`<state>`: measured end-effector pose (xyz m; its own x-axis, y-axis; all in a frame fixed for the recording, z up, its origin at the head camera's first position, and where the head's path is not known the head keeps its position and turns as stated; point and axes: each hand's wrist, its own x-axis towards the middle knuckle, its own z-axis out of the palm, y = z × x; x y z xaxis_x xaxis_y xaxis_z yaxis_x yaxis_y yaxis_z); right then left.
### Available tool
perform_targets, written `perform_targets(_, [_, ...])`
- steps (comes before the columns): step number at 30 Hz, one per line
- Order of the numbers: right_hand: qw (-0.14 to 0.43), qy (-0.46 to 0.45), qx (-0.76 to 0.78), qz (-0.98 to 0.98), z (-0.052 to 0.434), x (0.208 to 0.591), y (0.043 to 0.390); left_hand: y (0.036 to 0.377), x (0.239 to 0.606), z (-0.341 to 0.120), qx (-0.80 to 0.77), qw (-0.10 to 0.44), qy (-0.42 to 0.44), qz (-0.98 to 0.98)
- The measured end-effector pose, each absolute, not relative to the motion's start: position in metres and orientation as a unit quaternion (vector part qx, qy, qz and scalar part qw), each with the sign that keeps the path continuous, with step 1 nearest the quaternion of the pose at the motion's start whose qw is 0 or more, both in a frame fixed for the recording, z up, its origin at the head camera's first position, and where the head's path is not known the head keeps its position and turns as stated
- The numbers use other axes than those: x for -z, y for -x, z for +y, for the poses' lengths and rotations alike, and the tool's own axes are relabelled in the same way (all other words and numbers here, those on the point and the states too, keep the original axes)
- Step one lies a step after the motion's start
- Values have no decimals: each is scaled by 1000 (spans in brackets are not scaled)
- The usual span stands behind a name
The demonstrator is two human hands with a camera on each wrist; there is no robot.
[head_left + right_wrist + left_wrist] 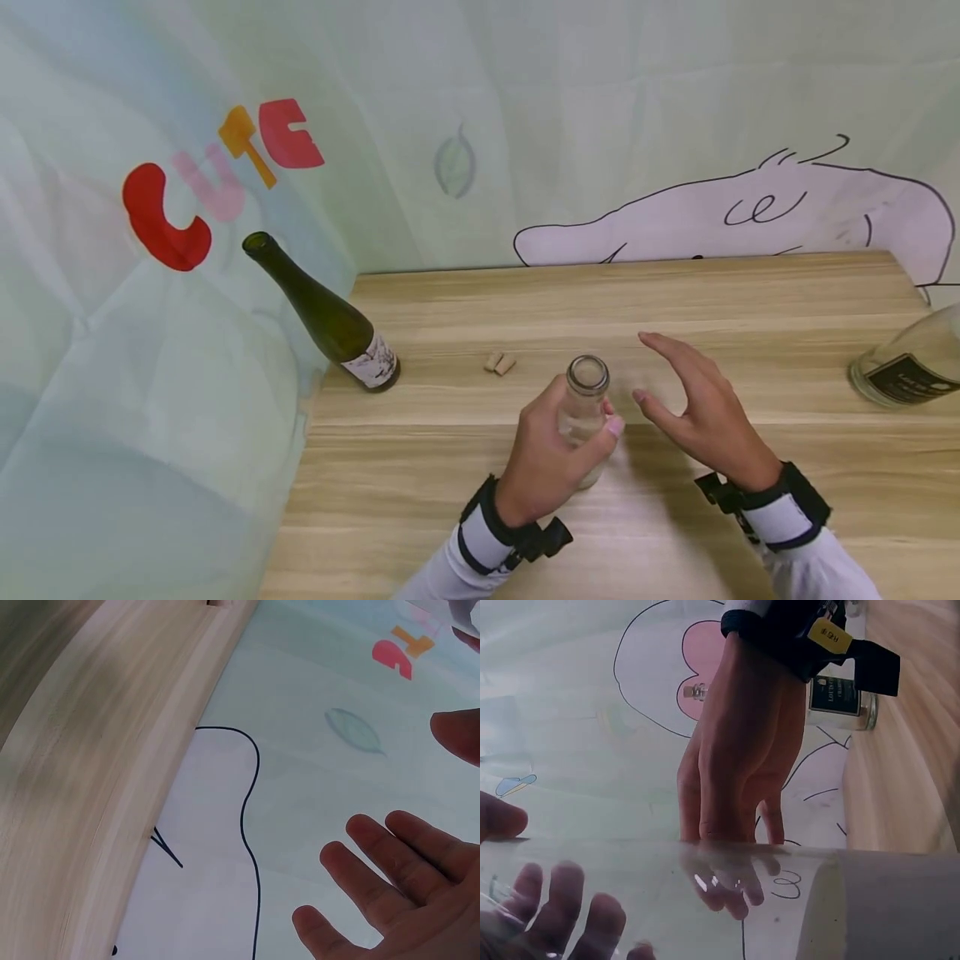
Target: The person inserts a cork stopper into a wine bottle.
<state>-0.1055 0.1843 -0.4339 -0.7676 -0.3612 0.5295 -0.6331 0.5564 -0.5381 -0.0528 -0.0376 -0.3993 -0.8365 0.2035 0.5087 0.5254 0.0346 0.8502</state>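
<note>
My left hand (543,458) grips a clear glass bottle (577,423) around its upper body, mouth facing up toward the head camera. In the left wrist view, that bottle (900,900) lies across the bottom, with fingers (566,889) of the left hand showing through the glass. Just right of the bottle, my right hand (705,408) hovers with thumb and fingers spread and holds nothing. The right wrist view shows its fingers (367,874) extended and apart. Two small corks (500,363) lie on the table beyond the left hand.
A green wine bottle (322,312) with a pale label stands at the table's left edge. At the far right is a clear bottle (903,367) with a black label, partly out of frame. A printed cloth (600,108) hangs behind the wooden table (675,300) and along its left side.
</note>
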Motion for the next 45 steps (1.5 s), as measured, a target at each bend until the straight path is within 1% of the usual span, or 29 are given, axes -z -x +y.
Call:
perform_targets(8, [178, -286, -377, -863, 183, 436, 105, 48, 405, -32, 638, 121, 266, -713])
perform_targets(18, [178, -291, -377, -861, 182, 437, 106, 46, 408, -27, 615, 146, 278, -723])
perform_targets(24, [167, -298, -382, -859, 177, 442, 111, 46, 410, -24, 612, 159, 274, -725])
perform_targets(30, [155, -314, -391, -851, 166, 450, 124, 45, 413, -25, 614, 174, 279, -718])
perform_targets(34, [159, -330, -406, -837, 154, 449, 138, 44, 413, -30, 610, 180, 288, -716])
perform_targets(38, [166, -363, -419, -816, 138, 450, 152, 45, 410, -38, 610, 204, 299, -705])
perform_targets(42, [153, -377, -421, -811, 122, 456, 162, 49, 405, -53, 625, 222, 318, -677])
perform_targets(45, [130, -368, -417, -820, 112, 460, 169, 53, 402, -74, 644, 231, 305, -663])
